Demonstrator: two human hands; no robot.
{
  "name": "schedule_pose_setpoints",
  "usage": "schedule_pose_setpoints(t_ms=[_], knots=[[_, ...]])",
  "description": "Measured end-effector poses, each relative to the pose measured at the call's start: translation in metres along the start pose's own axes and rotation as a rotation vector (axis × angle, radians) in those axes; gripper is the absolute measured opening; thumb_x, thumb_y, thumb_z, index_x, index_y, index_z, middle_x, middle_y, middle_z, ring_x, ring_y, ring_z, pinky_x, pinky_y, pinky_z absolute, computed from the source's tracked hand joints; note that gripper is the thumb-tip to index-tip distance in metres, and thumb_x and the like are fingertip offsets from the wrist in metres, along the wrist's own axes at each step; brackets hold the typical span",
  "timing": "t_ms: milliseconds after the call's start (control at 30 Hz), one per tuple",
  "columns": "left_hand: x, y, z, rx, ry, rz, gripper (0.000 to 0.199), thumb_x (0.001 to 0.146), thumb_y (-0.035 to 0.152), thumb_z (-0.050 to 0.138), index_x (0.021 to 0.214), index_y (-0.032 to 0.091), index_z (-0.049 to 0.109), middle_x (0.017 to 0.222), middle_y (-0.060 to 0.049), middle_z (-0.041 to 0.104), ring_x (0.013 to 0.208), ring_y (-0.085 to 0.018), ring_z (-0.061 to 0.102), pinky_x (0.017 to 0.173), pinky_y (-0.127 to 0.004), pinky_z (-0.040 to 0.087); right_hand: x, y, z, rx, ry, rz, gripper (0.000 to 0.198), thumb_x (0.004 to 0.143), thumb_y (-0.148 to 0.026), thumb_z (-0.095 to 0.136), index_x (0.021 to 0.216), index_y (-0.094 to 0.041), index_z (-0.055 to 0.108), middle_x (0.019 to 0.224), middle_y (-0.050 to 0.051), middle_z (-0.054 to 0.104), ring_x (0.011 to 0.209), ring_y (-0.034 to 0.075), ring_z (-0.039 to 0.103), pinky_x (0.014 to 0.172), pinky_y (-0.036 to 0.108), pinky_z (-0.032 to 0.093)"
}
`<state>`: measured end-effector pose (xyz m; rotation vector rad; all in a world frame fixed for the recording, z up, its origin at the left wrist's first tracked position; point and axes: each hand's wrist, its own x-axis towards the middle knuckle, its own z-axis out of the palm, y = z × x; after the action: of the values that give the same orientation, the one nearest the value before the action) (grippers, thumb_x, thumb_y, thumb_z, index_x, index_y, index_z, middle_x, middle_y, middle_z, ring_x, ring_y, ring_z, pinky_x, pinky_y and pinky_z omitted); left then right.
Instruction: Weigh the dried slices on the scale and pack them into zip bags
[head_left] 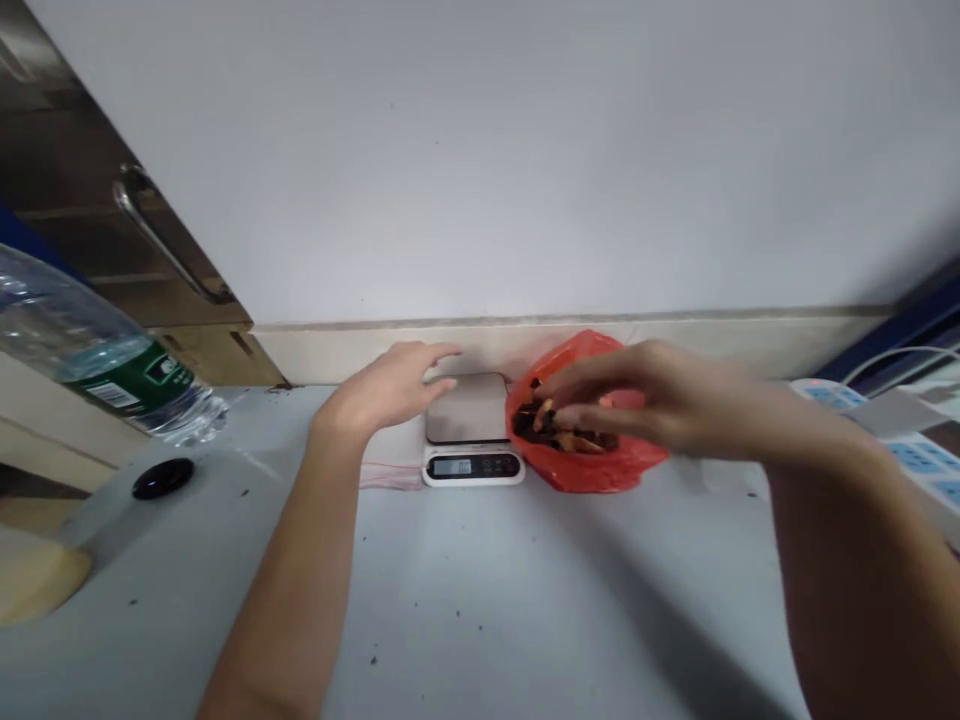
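A small kitchen scale (474, 472) with a bare metal plate stands against the wall, its display reading about 0.0. To its right sits an opened red plastic bag (592, 472) holding several dark brown and pale orange dried-looking pieces (577, 441), whose kind I cannot make out. My right hand (626, 395), slightly blurred, reaches into the bag's mouth. Its thumb and fingers are apart, right at the pieces, with no firm grip visible. Beside the plate's left edge, my left hand (397, 385) is held open, thumb and fingers spread, with nothing in it.
A clear plastic bottle (127, 375) with a green label shows at left, near a black round lid (163, 478). Behind the scale rises a white wall (525, 170). Clear plastic with red lines (391, 474) lies left of the scale. A blue-patterned power strip (926, 460) is at right.
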<state>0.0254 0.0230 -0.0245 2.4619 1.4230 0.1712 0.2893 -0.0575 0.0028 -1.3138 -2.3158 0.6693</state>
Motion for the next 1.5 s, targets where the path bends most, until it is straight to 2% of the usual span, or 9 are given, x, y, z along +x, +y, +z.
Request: schedule_pose_setpoints(t_ms=[133, 333, 567, 667, 833, 1033, 1200, 1300, 1500], knots=[[0.003, 0.052, 0.001, -0.155, 0.184, 0.360, 0.032, 0.102, 0.026, 0.053, 0.126, 0.025, 0.074, 0.132, -0.004, 0.076, 0.123, -0.024, 0.068, 0.106, -0.036, 0.052, -0.025, 0.023, -0.030, -0.012, 0.289, 0.153, 0.039, 0.087, -0.054, 0.063, 0.098, -0.021, 0.081, 0.093, 0.009, 0.082, 0.083, 0.025, 0.076, 0.074, 0.037, 0.060], [0.019, 0.097, 0.027, -0.123, -0.031, 0.483, 0.024, 0.104, 0.021, 0.053, 0.104, 0.021, 0.077, 0.112, -0.006, 0.076, 0.102, -0.023, 0.070, 0.086, -0.032, 0.055, -0.061, 0.088, -0.051, -0.188, 0.511, 0.518, 0.022, 0.079, -0.043, 0.069, 0.087, -0.025, 0.079, 0.088, 0.009, 0.080, 0.080, 0.027, 0.074, 0.074, 0.043, 0.059], [0.029, 0.100, 0.057, -0.124, -0.145, 0.517, 0.026, 0.102, 0.021, 0.054, 0.107, 0.023, 0.079, 0.110, -0.008, 0.077, 0.107, -0.026, 0.072, 0.090, -0.035, 0.056, -0.066, 0.142, -0.035, -0.181, 0.256, 0.906, 0.042, 0.061, -0.043, 0.087, 0.098, -0.026, 0.078, 0.093, 0.011, 0.078, 0.080, 0.031, 0.074, 0.072, 0.044, 0.060], [0.030, 0.099, 0.058, -0.140, -0.160, 0.505, 0.025, 0.101, 0.019, 0.055, 0.104, 0.022, 0.079, 0.109, -0.008, 0.078, 0.106, -0.027, 0.073, 0.091, -0.036, 0.055, -0.061, 0.133, -0.030, -0.154, 0.228, 0.910, 0.028, 0.063, -0.032, 0.083, 0.090, -0.027, 0.077, 0.079, 0.005, 0.075, 0.072, 0.028, 0.072, 0.071, 0.042, 0.058], [0.029, 0.099, 0.048, -0.134, -0.128, 0.516, 0.024, 0.102, 0.019, 0.056, 0.106, 0.020, 0.079, 0.112, -0.009, 0.077, 0.105, -0.025, 0.071, 0.090, -0.033, 0.054, -0.059, 0.095, -0.044, -0.124, 0.454, 0.921, 0.015, 0.075, -0.020, 0.069, 0.088, -0.021, 0.076, 0.074, 0.005, 0.073, 0.068, 0.023, 0.066, 0.077, 0.041, 0.053], [0.033, 0.091, 0.038, -0.493, 0.205, 0.356, 0.032, 0.106, 0.031, 0.050, 0.112, 0.016, 0.078, 0.117, -0.009, 0.080, 0.105, -0.024, 0.073, 0.095, -0.034, 0.055, -0.071, 0.057, -0.053, 0.126, 0.868, 0.615, 0.036, 0.072, -0.041, 0.081, 0.102, -0.021, 0.079, 0.087, 0.011, 0.078, 0.087, 0.028, 0.072, 0.077, 0.045, 0.053], [0.032, 0.085, 0.027, -1.042, 0.079, 0.091, 0.056, 0.108, 0.055, 0.046, 0.146, 0.016, 0.060, 0.133, -0.016, 0.075, 0.116, -0.028, 0.074, 0.098, -0.039, 0.059, -0.050, 0.032, -0.042, 0.306, 0.593, 0.249, 0.040, 0.064, -0.044, 0.086, 0.096, -0.021, 0.077, 0.088, 0.008, 0.079, 0.084, 0.025, 0.073, 0.074, 0.040, 0.057], [0.029, 0.080, 0.024, -1.133, -0.018, 0.052, 0.063, 0.100, 0.048, 0.067, 0.154, 0.019, 0.052, 0.128, -0.015, 0.077, 0.118, -0.029, 0.074, 0.101, -0.042, 0.058, -0.031, 0.024, -0.033, 0.298, 0.388, 0.089, 0.037, 0.068, -0.046, 0.085, 0.095, -0.022, 0.077, 0.096, 0.008, 0.080, 0.090, 0.025, 0.073, 0.079, 0.038, 0.060], [0.028, 0.058, 0.023, -1.106, 0.221, -0.006, 0.068, 0.080, 0.031, 0.086, 0.142, 0.022, 0.061, 0.116, -0.010, 0.076, 0.108, -0.023, 0.074, 0.099, -0.038, 0.058, -0.010, 0.035, -0.017, 0.332, 0.331, 0.314, 0.057, 0.066, -0.051, 0.088, 0.115, -0.022, 0.077, 0.088, 0.005, 0.078, 0.073, 0.021, 0.069, 0.063, 0.033, 0.056]])
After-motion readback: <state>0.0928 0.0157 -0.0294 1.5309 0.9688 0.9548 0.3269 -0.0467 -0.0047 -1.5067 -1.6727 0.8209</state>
